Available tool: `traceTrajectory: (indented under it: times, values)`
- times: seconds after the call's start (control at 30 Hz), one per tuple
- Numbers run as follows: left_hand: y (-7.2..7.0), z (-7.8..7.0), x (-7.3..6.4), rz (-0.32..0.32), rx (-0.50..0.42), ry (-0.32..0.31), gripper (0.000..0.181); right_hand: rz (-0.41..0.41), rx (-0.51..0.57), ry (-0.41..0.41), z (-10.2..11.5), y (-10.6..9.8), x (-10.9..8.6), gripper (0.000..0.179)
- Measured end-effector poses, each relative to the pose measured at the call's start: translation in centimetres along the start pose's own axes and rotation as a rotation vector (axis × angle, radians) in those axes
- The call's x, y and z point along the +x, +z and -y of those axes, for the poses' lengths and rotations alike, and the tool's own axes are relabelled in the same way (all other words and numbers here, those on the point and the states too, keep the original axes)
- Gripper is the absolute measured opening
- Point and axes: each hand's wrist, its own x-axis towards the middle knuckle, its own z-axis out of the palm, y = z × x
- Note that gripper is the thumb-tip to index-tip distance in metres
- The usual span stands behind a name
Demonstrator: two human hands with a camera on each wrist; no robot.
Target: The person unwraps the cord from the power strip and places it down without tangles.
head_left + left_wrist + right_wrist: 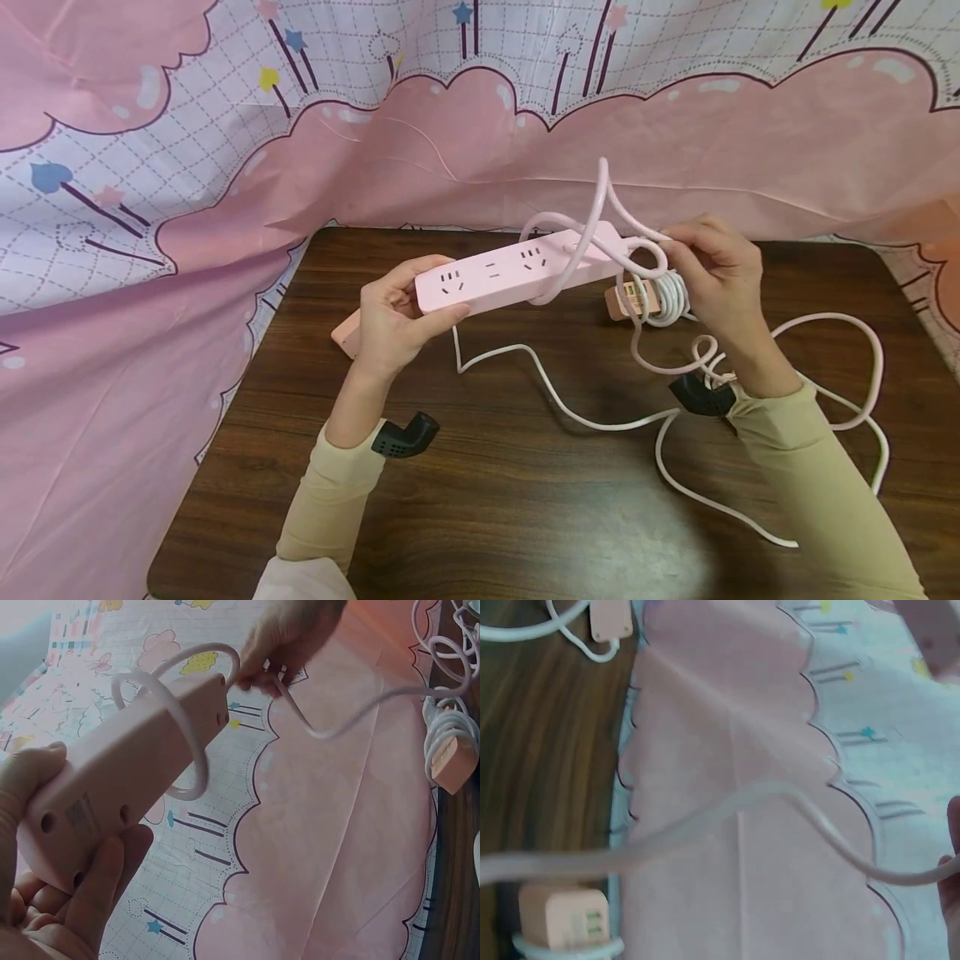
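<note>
A pink power strip (pixel 498 271) is held up above the table, tilted with its right end higher. My left hand (pixel 393 321) grips its left end, thumb along the front edge. The strip's pink cord (pixel 602 196) loops around its right half. To the right, my right hand (pixel 720 271) pinches that cord near the strip's end. Seen from the left wrist, the underside of the strip (pixel 120 769) shows screw holes and a small printed label. In the right wrist view, the cord (pixel 705 817) runs across to the fingertips (pixel 951 892) at the edge.
On the dark wooden table (pixel 487 500) lies a peach cube-shaped socket (pixel 628 302) with a coiled white cord (pixel 672 302). A peach block (pixel 347 335) sits partly behind my left hand. A white cable (pixel 592 425) winds across the table. Patterned pink cloth (pixel 675 158) hangs behind.
</note>
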Motion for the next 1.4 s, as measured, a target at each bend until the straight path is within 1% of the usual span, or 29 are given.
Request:
traceTrajectory:
  times: [0.07, 0.13, 0.23, 0.3, 0.37, 0.5, 0.6, 0.67, 0.7, 0.73, 0.77, 0.83, 0.9, 0.93, 1.0, 1.07, 1.13, 1.2, 1.23, 1.3, 1.4]
  values:
    - [0.0, 0.1, 0.0, -0.011, 0.015, 0.004, 0.044, -0.020, 0.061, -0.012, 0.9, -0.6, -0.1, 0.005]
    - [0.0, 0.2, 0.1, -0.026, 0.042, 0.009, 0.044, 0.009, 0.126, -0.052, 1.7, -1.1, -0.5, 0.008]
    - [0.1, 0.3, 0.1, -0.047, 0.086, 0.014, 0.043, 0.123, 0.145, -0.140, 2.1, -1.6, -1.1, 0.022]
    - [0.2, 0.3, 0.0, -0.059, 0.113, 0.021, 0.044, 0.216, 0.132, -0.196, 2.1, -1.8, -1.5, 0.029]
    - [0.3, 0.4, 0.0, -0.069, 0.136, 0.027, 0.044, 0.291, 0.098, -0.238, 2.2, -1.8, -1.9, 0.033]
    - [0.2, 0.5, 0.0, -0.102, 0.160, 0.036, 0.043, 0.420, -0.015, -0.321, 1.3, -1.9, -2.8, 0.036]
    - [0.0, 0.5, 0.1, -0.132, 0.127, 0.037, 0.043, 0.532, -0.174, -0.368, -0.2, -2.1, -3.5, 0.039]
    - [-0.1, 0.5, 0.0, -0.139, 0.083, 0.032, 0.043, 0.594, -0.293, -0.376, -1.1, -2.3, -3.7, 0.043]
    - [-0.2, 0.5, 0.0, -0.135, 0.058, 0.028, 0.045, 0.613, -0.358, -0.367, -1.5, -2.4, -3.8, 0.045]
    - [-0.2, 0.5, 0.0, -0.127, 0.036, 0.024, 0.047, 0.619, -0.416, -0.354, -1.9, -2.5, -3.8, 0.045]
    - [-0.3, 0.4, -0.1, -0.116, 0.017, 0.019, 0.049, 0.618, -0.466, -0.330, -2.3, -2.6, -3.7, 0.041]
    - [-0.3, 0.4, -0.2, -0.084, -0.009, 0.007, 0.055, 0.584, -0.552, -0.270, -2.9, -2.8, -3.4, 0.026]
    - [-0.3, 0.3, -0.3, -0.047, -0.012, -0.004, 0.055, 0.511, -0.619, -0.177, -3.2, -3.1, -2.9, 0.010]
    - [-0.3, 0.3, -0.3, -0.029, -0.007, -0.011, 0.054, 0.465, -0.655, -0.133, -3.3, -3.3, -2.5, 0.008]
    - [-0.4, 0.3, -0.5, 0.004, 0.009, -0.025, 0.049, 0.357, -0.719, -0.045, -3.2, -3.7, -1.7, 0.011]
    - [-0.6, 0.4, -0.7, 0.026, 0.027, -0.041, 0.045, 0.242, -0.756, 0.029, -2.9, -4.3, -0.9, 0.009]
    - [-1.0, 0.7, -1.1, 0.036, 0.036, -0.055, 0.045, 0.127, -0.768, 0.075, -2.7, -5.2, -0.1, 0.009]
    - [-1.6, 1.1, -1.5, 0.035, 0.030, -0.062, 0.044, 0.019, -0.747, 0.110, -2.5, -6.4, 0.4, 0.010]
    - [-2.0, 1.2, -1.7, 0.030, 0.025, -0.061, 0.044, -0.023, -0.727, 0.122, -2.4, -7.0, 0.6, 0.010]
    - [-2.8, 1.6, -2.2, 0.007, 0.024, -0.057, 0.042, -0.081, -0.705, 0.144, -2.3, -8.3, 0.7, 0.009]
    - [-3.8, 1.9, -2.7, -0.023, 0.039, -0.046, 0.043, -0.117, -0.710, 0.169, -2.3, -10.0, 0.2, 0.010]
